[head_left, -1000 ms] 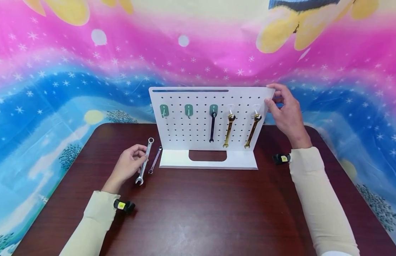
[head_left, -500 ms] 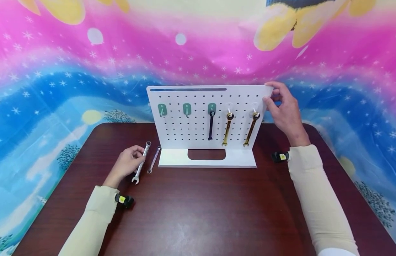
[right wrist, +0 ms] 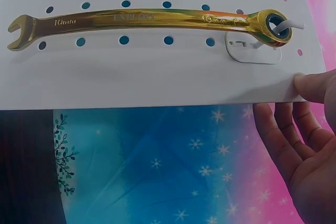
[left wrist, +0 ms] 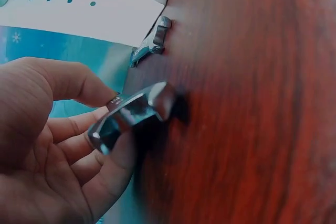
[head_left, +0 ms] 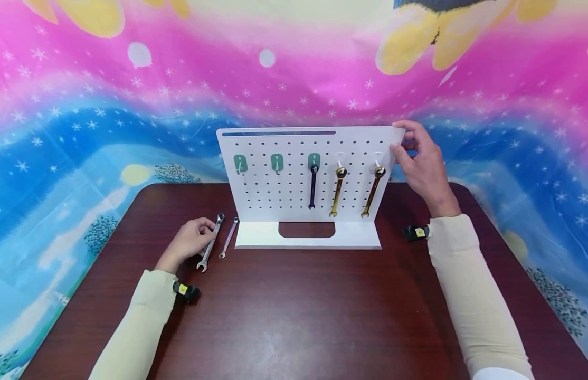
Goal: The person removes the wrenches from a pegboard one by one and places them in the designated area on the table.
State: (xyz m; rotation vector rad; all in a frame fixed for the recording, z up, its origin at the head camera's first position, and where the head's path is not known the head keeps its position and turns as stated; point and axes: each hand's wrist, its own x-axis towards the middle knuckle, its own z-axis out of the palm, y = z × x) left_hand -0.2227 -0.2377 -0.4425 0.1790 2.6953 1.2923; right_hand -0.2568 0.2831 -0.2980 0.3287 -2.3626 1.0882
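My left hand (head_left: 191,240) pinches a silver combination wrench (head_left: 210,244) between thumb and fingers, low over the table left of the pegboard. In the left wrist view the open end of this wrench (left wrist: 139,109) is close to the wood, with a dark shadow beside it. A smaller silver wrench (head_left: 229,237) lies between it and the board's base. My right hand (head_left: 424,163) grips the upper right edge of the white pegboard (head_left: 294,203), thumb in front and fingers behind. A gold wrench (right wrist: 152,20), marked 10mm, hangs from a white hook near that hand.
Another gold wrench (head_left: 338,194) and a black wrench (head_left: 313,187) hang on the board. Left of them are two bare green hooks, one green hook (head_left: 277,162) beside the other. The brown table (head_left: 294,311) ends against a colourful backdrop (head_left: 108,116).
My left hand has moved slightly left with the silver wrench and lowered it towards the table. My right hand keeps its grip on the pegboard's edge. The head view has shifted slightly.
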